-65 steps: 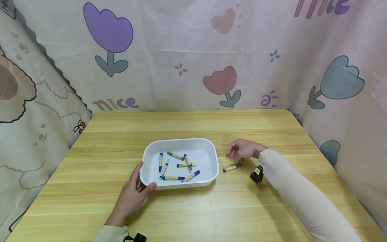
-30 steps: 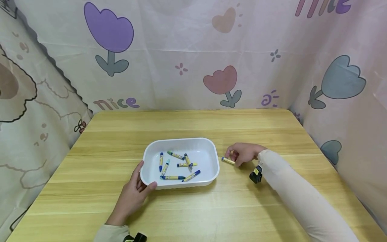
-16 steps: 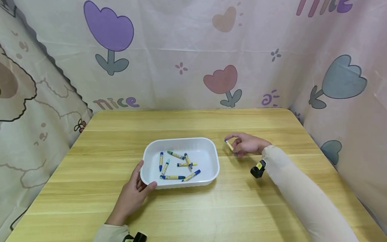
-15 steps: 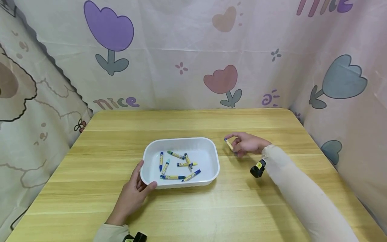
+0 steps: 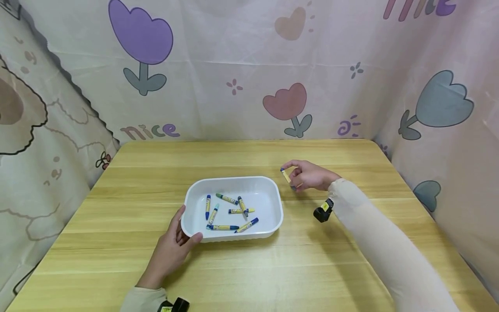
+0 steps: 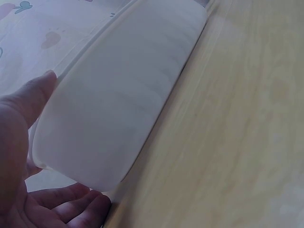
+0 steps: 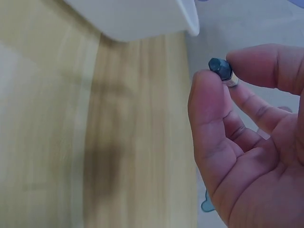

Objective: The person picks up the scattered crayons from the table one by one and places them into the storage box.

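My left hand (image 5: 169,253) grips the near left corner of a white plastic tray (image 5: 266,203), its thumb over the rim. In the left wrist view the fingers (image 6: 78,206) curl at the end of the tray wall (image 6: 114,95). Several crayons (image 5: 224,227) in yellow wrappers with blue bands lie scattered in the tray, one crossing another. Beyond the tray's right end, my right hand (image 5: 312,175) pinches a crayon (image 5: 286,175) above the table. In the right wrist view its dark blue-green tip (image 7: 220,69) shows between thumb and fingers, with most of its length hidden.
Beneath everything is a light wood-grain table (image 5: 249,277). A white curtain (image 5: 210,47) printed with flowers and hearts encloses its back and sides. Black cameras (image 5: 323,211) are strapped at both wrists.
My right hand has picked the loose crayon up from the table right of the tray, lifted it, then shifted left with it. The left hand and tray stay in place.
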`<control>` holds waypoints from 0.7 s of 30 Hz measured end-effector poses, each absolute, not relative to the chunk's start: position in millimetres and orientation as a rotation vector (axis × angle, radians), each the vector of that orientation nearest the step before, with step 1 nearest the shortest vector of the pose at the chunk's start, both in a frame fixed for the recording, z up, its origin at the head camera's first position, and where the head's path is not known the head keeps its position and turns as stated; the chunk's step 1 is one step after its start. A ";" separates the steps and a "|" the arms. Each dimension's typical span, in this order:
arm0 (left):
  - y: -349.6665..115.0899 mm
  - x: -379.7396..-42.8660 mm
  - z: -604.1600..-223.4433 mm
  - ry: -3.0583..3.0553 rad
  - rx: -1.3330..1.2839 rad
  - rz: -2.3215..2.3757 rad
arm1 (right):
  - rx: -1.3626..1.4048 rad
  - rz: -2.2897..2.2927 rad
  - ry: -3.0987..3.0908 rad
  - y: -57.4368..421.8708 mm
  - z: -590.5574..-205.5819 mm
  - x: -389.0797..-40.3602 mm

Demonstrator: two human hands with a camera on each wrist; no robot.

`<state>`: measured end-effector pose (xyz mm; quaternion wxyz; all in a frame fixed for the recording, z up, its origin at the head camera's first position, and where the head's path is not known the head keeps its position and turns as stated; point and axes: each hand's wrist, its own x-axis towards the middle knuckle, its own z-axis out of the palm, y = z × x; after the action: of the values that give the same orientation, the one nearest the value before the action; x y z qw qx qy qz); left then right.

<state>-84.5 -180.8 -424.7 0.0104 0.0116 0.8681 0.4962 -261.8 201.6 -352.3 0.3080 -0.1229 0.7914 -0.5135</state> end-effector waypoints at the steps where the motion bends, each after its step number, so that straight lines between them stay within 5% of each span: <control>1: -180.8 -84.4 -424.8 2.710 0.036 1.547 | -0.331 -1.356 2.093 199.1 -351.2 -262.2; 21: -180.5 -83.9 -427.0 2.719 0.038 1.536 | -0.409 -1.351 2.027 153.3 -344.8 -261.3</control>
<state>-83.9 -180.5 -427.0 0.0092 0.0122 0.8706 0.4917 -261.3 153.3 -344.8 0.3297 -0.1562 0.7748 -0.5163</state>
